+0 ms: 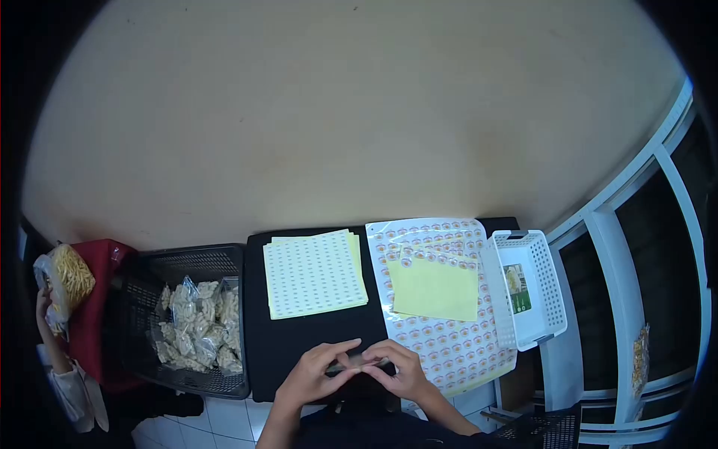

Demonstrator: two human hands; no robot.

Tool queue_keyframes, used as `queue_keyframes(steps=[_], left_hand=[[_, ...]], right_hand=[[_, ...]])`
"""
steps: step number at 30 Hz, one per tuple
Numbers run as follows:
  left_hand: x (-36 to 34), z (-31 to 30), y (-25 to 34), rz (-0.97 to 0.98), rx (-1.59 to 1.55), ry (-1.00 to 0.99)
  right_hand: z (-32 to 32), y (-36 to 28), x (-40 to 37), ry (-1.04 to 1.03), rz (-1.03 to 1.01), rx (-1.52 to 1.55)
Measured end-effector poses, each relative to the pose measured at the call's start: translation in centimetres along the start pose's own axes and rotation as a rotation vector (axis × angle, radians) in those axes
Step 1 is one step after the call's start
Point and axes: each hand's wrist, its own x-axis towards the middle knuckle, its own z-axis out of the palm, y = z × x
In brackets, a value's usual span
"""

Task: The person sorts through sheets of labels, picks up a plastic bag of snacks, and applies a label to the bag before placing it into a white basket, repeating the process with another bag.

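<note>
My left hand (316, 373) and my right hand (401, 369) meet at the front edge of the black-covered table, fingertips pinched close together. Between them is a small, thin, partly dark piece (356, 361); its kind is too small and too covered to make out. Just beyond my left hand lies a stack of sticker sheets (314, 275) with rows of tiny dark print. A large sheet of round orange-and-red stickers (437, 352) spreads beyond my right hand, with yellow backing paper (434, 288) on top of it.
A black crate (244, 322) at left holds several clear bags of pale snacks (198, 325). A white basket (552, 299) at right contains a green printed packet (517, 288). Far left, another person's hand (43, 303) touches a bag of yellow sticks (71, 277) on red cloth (90, 322).
</note>
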Motion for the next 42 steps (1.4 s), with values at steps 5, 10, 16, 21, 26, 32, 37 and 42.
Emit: queue_keyframes(steps=[5, 10, 16, 21, 26, 32, 37, 42], left_hand=[[0.9, 2.8, 0.5, 0.069, -0.213, 0.238], [-1.4, -0.1, 0.0, -0.016, -0.092, 0.12], [-3.8, -1.3, -1.2, -0.018, -0.346, 0.126], [-6.0, 0.9, -5.5, -0.129, -0.384, 0.158], [-8.2, 0.1, -8.7, -0.189, -1.021, 0.563], [-8.7, -4.2, -13.7, -0.147, -1.805, 0.529], [-7.7, -4.5, -19.4, -0.116, -1.803, 0.454], [-4.9, -5.6, -18.4, -0.371, -1.39, 0.615]], right_hand=[[-4.7, -0.3, -0.5, 0.043, -0.097, -0.168], [-4.6, -1.1, -0.5, -0.072, -0.08, -0.079], [-1.6, -1.1, -0.5, -0.088, -0.021, 0.113], [3.6, -0.1, -0.1, -0.078, 0.146, 0.526], [5.0, 4.8, 2.7, 0.05, 0.248, 0.369], [5.0, 10.8, 6.2, 0.306, 0.144, -0.388], [4.7, 11.8, 7.1, 0.3, 0.321, -0.96], [4.3, 13.2, 7.4, 0.198, 0.553, -0.829]])
